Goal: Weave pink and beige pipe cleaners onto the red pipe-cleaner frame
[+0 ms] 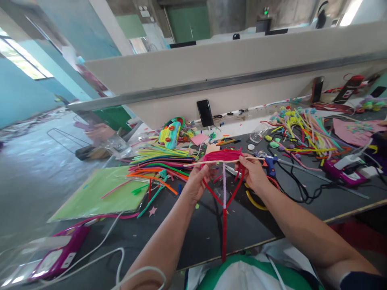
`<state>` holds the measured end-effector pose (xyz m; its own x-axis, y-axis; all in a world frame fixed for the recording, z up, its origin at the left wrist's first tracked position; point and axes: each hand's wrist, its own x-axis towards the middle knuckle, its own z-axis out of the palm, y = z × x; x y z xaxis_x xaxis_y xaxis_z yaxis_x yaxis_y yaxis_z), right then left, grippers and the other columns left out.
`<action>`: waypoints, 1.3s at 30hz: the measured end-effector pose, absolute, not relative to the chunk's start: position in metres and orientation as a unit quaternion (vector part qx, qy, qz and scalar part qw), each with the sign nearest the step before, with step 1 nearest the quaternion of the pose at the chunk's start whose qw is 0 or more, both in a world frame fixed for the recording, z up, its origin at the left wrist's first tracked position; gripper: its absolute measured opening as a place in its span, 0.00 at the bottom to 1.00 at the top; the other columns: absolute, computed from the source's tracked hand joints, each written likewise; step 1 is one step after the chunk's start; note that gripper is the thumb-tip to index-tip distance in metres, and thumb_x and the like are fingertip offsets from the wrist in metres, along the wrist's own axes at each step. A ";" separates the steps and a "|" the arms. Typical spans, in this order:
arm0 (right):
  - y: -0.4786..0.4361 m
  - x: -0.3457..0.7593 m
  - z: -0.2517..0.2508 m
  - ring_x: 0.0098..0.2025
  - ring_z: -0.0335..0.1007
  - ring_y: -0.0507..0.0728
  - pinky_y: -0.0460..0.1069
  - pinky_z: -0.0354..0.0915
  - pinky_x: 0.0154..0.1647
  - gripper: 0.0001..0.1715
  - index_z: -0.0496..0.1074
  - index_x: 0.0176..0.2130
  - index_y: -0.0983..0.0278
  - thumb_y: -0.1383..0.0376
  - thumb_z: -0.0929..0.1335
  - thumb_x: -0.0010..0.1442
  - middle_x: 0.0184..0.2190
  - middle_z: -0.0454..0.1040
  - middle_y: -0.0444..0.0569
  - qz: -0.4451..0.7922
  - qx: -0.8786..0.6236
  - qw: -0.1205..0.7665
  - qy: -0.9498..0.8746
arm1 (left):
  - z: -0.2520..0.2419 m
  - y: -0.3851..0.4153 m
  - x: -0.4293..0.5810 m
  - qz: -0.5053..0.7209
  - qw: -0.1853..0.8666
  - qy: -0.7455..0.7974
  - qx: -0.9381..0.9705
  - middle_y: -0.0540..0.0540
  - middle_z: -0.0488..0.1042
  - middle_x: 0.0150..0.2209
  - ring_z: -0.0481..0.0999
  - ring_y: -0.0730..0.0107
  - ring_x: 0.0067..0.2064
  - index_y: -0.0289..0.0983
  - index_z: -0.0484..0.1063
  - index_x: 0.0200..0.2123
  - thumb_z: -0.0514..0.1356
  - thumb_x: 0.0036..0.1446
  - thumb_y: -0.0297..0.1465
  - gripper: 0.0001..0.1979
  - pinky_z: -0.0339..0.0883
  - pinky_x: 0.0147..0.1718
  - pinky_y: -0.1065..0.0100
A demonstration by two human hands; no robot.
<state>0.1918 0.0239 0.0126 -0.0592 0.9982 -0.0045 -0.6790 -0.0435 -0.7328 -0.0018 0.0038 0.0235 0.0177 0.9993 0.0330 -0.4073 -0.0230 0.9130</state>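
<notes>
Both hands hold up a red pipe-cleaner craft [222,155] above the table, in the middle of the head view. My left hand [198,183] pinches its left end and my right hand [256,174] pinches its right end. A thin pale strip [193,164] runs straight across between the hands and sticks out past both. Below it, a lavender pipe cleaner [224,185] hangs down the middle, with red ones slanting in from each side to a red stem [224,233]. The fingertips partly cover the two ends. A blue glue gun [271,165] lies just beyond my right hand.
Loose pipe cleaners [163,159] lie left of the hands, beside a green sheet pack [96,191]. A phone [204,113] leans against the partition [229,88]. Purple power strips [341,171] and cables lie at both sides. More pipe cleaners [308,133] are heaped at right.
</notes>
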 end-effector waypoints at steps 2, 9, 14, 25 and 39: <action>0.025 0.193 0.013 0.22 0.69 0.49 0.45 0.70 0.25 0.15 0.71 0.33 0.63 0.62 0.76 0.45 0.24 0.75 0.42 0.652 -0.269 0.652 -0.277 | 0.035 0.002 -0.006 0.700 0.439 0.407 0.390 0.49 0.73 0.37 0.74 0.76 0.32 0.38 0.69 0.43 0.66 0.47 0.36 0.19 0.67 0.33 0.73; 0.025 0.196 0.017 0.22 0.69 0.49 0.46 0.71 0.26 0.16 0.71 0.32 0.62 0.61 0.76 0.44 0.23 0.74 0.41 0.634 -0.270 0.675 -0.262 | 0.065 -0.026 0.020 0.585 0.426 0.476 0.500 0.46 0.75 0.35 0.76 0.68 0.38 0.35 0.73 0.39 0.66 0.48 0.35 0.15 0.69 0.41 0.67; 0.020 0.195 0.020 0.23 0.67 0.49 0.45 0.68 0.26 0.14 0.72 0.33 0.62 0.61 0.75 0.46 0.23 0.72 0.40 0.618 -0.254 0.683 -0.296 | 0.062 -0.020 0.054 0.478 0.646 0.450 0.390 0.43 0.76 0.38 0.77 0.67 0.36 0.34 0.73 0.40 0.67 0.46 0.37 0.18 0.71 0.34 0.68; 0.014 0.192 0.018 0.26 0.69 0.50 0.46 0.65 0.28 0.15 0.73 0.38 0.60 0.59 0.73 0.49 0.26 0.74 0.42 0.646 -0.254 0.638 -0.334 | 0.053 -0.001 0.067 0.577 0.598 0.442 0.338 0.52 0.69 0.19 0.64 0.80 0.16 0.33 0.68 0.25 0.71 0.38 0.38 0.18 0.53 0.14 0.76; 0.015 0.184 0.008 0.27 0.65 0.50 0.47 0.64 0.33 0.07 0.74 0.29 0.60 0.59 0.72 0.50 0.23 0.70 0.41 0.582 -0.301 0.661 -0.366 | 0.044 0.000 0.053 0.613 0.545 0.445 0.359 0.51 0.71 0.22 0.61 0.83 0.15 0.32 0.70 0.24 0.70 0.38 0.34 0.15 0.47 0.13 0.76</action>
